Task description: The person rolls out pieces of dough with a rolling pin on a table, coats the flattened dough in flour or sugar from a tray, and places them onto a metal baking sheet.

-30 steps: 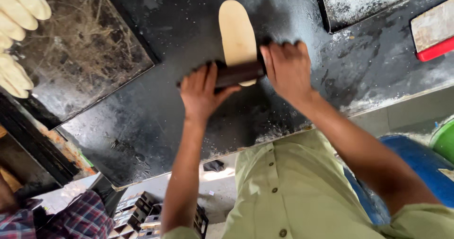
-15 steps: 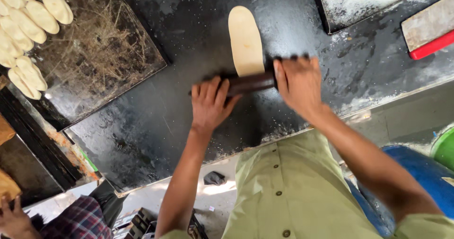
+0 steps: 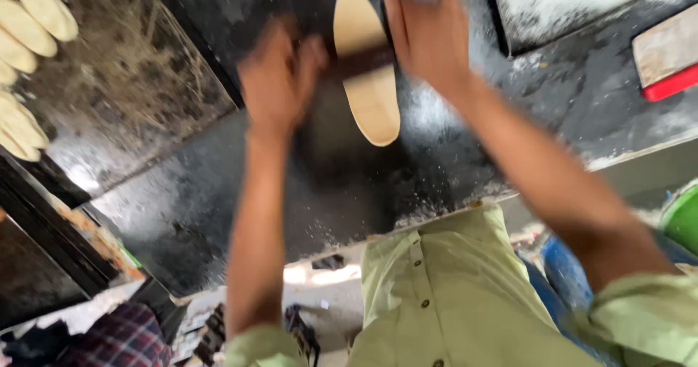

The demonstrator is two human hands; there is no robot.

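**Dark, floured counter in daylight**

I see a black worktop dusted with white flour, a scuffed dark tray at left, a flour-filled tray at upper right, and pale floor below the counter edge, brightly lit.

Left arm: bare forearm stretched straight forward, pale green sleeve at the elbow.
Left hand: palm down, fingers spread and extended forward, blurred by motion; no closed grip.
Right arm: forearm reaching forward on a slant toward the left, sleeve at the elbow.
Right hand: palm down, flat, fingers together and pointing forward, level with the left hand and near it.
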